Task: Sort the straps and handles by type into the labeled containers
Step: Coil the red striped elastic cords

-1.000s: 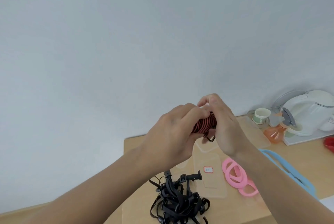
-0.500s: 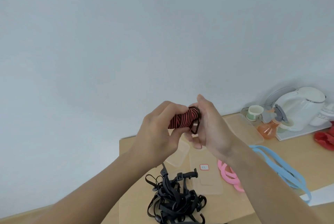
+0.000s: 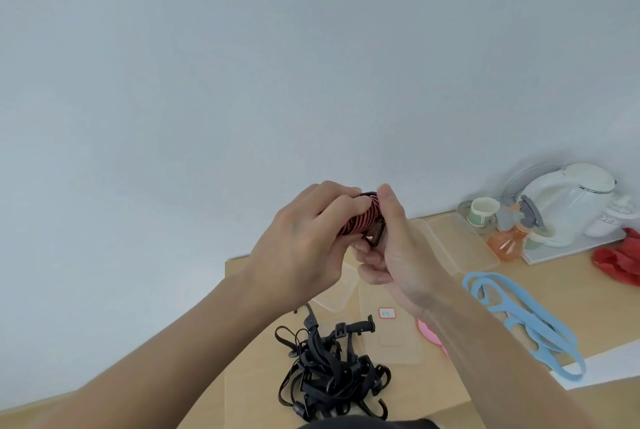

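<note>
A rolled red-and-black striped strap [image 3: 363, 220] with a black metal buckle is held up in front of the wall. My left hand [image 3: 308, 241] grips its left part and my right hand [image 3: 398, 248] holds its right end with the buckle. Below on the wooden table lies a heap of black straps [image 3: 329, 369]. Pink handles [image 3: 429, 335] peek out from under my right forearm. Blue handles [image 3: 526, 317] lie to the right. A clear container [image 3: 391, 335] with a red-edged label sits between the black and pink piles.
More clear containers [image 3: 450, 241] lie behind my hands. At the back right stand a white kettle [image 3: 568, 203], a paper cup [image 3: 483, 212], an orange spray bottle [image 3: 509, 238] and a red cloth [image 3: 620, 259]. The table's left edge [image 3: 227, 324] is close to the black heap.
Both hands have turned the striped strap roll between them, and the buckle now shows lower at my right palm. The view has shifted, so the table things sit further left.
</note>
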Demonstrator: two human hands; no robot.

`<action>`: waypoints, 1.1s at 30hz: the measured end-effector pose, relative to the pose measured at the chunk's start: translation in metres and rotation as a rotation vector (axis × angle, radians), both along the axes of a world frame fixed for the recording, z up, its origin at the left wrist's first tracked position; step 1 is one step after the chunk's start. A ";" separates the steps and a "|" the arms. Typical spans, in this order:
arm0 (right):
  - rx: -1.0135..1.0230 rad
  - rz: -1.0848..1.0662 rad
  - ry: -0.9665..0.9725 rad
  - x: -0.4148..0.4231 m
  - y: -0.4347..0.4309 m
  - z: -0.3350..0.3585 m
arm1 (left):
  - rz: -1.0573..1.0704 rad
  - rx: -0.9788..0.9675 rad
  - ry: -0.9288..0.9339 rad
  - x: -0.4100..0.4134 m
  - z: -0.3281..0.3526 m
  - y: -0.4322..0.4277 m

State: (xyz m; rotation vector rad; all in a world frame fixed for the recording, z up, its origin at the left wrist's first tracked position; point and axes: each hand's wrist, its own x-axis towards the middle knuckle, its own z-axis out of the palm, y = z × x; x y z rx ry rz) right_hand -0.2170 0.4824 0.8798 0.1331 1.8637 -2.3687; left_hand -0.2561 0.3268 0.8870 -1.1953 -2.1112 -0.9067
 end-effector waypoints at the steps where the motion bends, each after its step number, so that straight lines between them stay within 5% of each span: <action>1: -0.024 -0.001 -0.007 0.002 -0.001 0.001 | -0.006 -0.012 0.015 -0.001 0.000 -0.001; 5: -0.042 0.119 -0.075 0.002 0.009 0.006 | -0.079 -0.084 0.017 -0.007 0.001 -0.006; 10: 0.409 0.023 -0.184 -0.004 0.024 0.017 | -0.113 -0.130 -0.122 -0.008 0.009 0.003; 13: 0.409 -0.054 -0.187 -0.003 0.024 0.018 | -0.097 -0.070 -0.241 -0.005 0.008 0.011; 20: 0.639 -0.302 -0.032 -0.001 0.019 0.005 | -0.011 0.389 -1.174 0.011 0.000 0.039; 23: 0.788 -0.383 0.043 0.007 0.021 0.001 | -0.046 0.425 -1.405 0.016 -0.004 0.046; 27: 0.917 -0.386 0.130 0.018 0.028 0.002 | -0.106 0.340 -1.310 0.026 -0.006 0.044; 33: 0.847 -0.419 0.260 0.033 0.034 0.004 | -0.126 0.136 -1.129 0.036 0.009 0.047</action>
